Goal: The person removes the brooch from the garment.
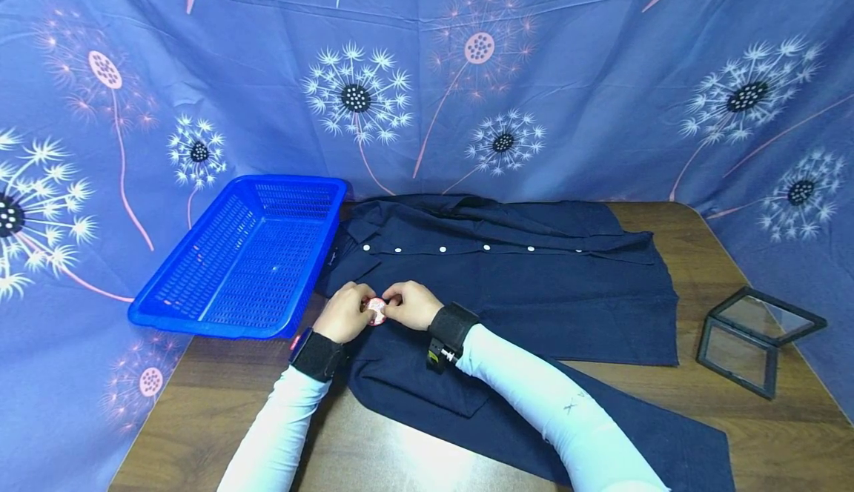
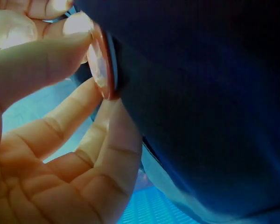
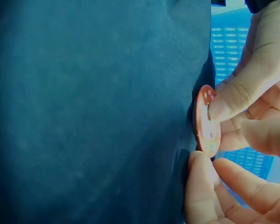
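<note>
A round, red-rimmed badge [image 1: 376, 312] with a white patterned face is at the near collar end of a dark navy shirt [image 1: 534, 299]. My left hand [image 1: 343, 314] pinches the badge, its thumb [image 3: 224, 105] pressed on the printed face and its other fingers behind. From the other side my right hand [image 1: 414, 307] holds the badge's edge between thumb and fingers, right beside the cloth. In the right wrist view the badge stands edge-on along a fold of the shirt. Its back is hidden.
A blue plastic basket [image 1: 313, 277] stands left of the shirt. At the far right lies a black hinged double frame [image 1: 740, 355] on the wooden table [image 1: 800, 433]. White buttons [image 1: 442, 250] run along the shirt front. A dandelion-print cloth [image 1: 567, 25] hangs behind.
</note>
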The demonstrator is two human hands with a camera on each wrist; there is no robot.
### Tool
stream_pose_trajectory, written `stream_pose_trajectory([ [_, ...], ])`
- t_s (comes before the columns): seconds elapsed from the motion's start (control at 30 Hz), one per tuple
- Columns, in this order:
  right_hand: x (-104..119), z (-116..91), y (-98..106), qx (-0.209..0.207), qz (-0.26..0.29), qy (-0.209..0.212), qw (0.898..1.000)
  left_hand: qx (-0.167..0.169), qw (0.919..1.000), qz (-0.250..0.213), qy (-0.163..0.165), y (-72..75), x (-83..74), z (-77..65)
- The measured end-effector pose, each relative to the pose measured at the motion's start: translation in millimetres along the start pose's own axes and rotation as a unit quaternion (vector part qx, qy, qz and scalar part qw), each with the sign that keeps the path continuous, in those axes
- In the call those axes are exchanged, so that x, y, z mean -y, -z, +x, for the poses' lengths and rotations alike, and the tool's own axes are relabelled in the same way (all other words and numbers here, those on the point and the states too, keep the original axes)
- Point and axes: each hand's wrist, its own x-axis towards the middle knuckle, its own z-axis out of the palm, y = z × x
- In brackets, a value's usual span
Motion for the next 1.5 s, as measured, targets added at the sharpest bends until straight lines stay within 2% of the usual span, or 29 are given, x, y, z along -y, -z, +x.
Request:
stream_pose_trajectory([
  [0.2,5,3,2,0.0,-0.003,-0.006,1.0,-0.018,0.9998,-0.003,-0.001,0.0,0.4,-0.2],
  [0.4,12,4,2,0.001,-0.013,-0.008,1.0,-0.018,0.9998,-0.011,0.008,0.3,1.6,1.6],
  [0.6,15,7,-1,-0.006,-0.048,-0.005,0.999,-0.02,0.9996,-0.017,0.008,0.0,4.1,1.8],
  [0.83,14,10,-5,-0.015,-0.082,-0.022,0.996,-0.021,0.9993,-0.03,0.008,0.3,5.1,1.4],
  [1.1,12,11,-7,-0.021,-0.081,-0.02,0.996,-0.016,0.9993,-0.032,0.004,3.3,4.0,-0.9],
  [1.33,14,8,-3,-0.024,-0.058,-0.006,0.998,-0.011,0.9998,-0.014,-0.003,4.3,5.7,-2.3],
  [1.5,15,8,0,-0.023,-0.054,-0.003,0.998,0.011,0.9999,0.002,-0.004,5.6,6.9,-3.1],
])
